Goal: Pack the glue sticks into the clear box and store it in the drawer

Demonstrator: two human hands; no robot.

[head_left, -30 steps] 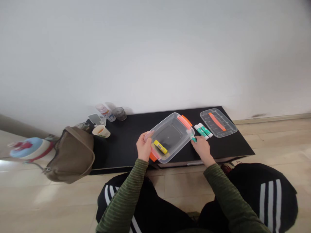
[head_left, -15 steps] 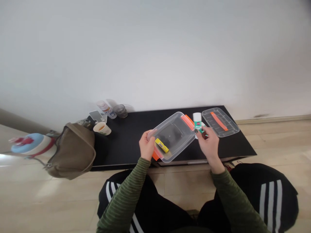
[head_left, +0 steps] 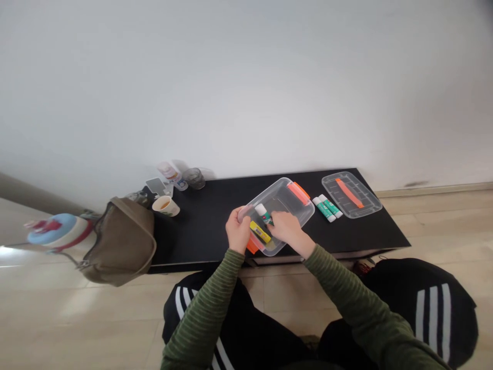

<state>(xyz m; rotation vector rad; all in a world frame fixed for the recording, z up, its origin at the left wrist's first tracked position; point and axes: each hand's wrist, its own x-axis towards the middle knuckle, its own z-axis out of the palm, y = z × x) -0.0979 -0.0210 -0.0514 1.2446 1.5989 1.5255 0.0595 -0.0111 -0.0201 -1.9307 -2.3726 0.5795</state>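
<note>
A clear plastic box with orange latches sits on the low black table. My left hand grips the box's near left end. Inside the box, my right hand is closed on a green and white glue stick, just above a yellow item that lies on the box floor. Two more green and white glue sticks lie side by side on the table to the right of the box.
The box's clear lid with an orange handle lies at the table's right end. A paper cup, a glass, a small bottle and a phone stand at the back left. A brown bag and a blue-topped flask sit left.
My right hand picked one glue stick from the row beside the box, lifted it, and carried it left into the box. My left hand stayed on the box's end.
</note>
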